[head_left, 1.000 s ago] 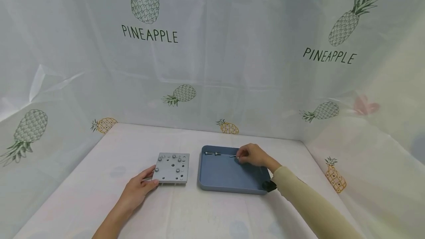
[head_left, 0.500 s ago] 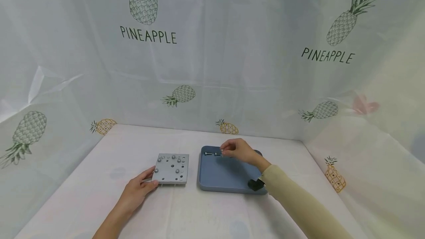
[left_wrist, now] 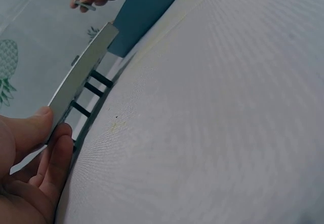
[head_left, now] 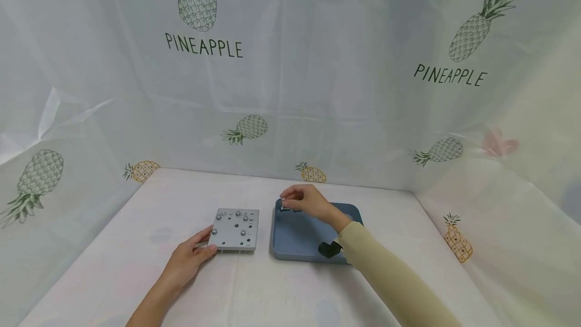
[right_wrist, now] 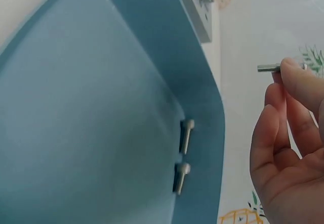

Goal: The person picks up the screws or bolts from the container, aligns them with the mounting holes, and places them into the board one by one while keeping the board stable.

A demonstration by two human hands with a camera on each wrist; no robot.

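Note:
My left hand [head_left: 187, 257] grips the near left edge of a silver metal plate [head_left: 229, 238], thumb on top in the left wrist view. Several holes and socket-head screws show on the plate's top face. Dark pins [left_wrist: 102, 78] stick out beneath it, seen in the left wrist view. My right hand [head_left: 309, 202] is raised above the far left corner of a blue tray [head_left: 313, 258]. Between thumb and fingertips it pinches a small metal screw [right_wrist: 268, 68], whose shank points out of the fingers. Inside the tray, two more screws [right_wrist: 187, 133] lie along the wall.
Plate and tray stand side by side on a white cloth-covered table [head_left: 263, 291], a narrow gap between them. A pale curtain [head_left: 340, 130] printed with pineapples hangs around the back and sides. A black item [head_left: 329, 250] sits at the right wrist.
My right hand has moved left and up over the tray, from its far side towards the far left corner, carrying the screw. The left hand and the plate have stayed put.

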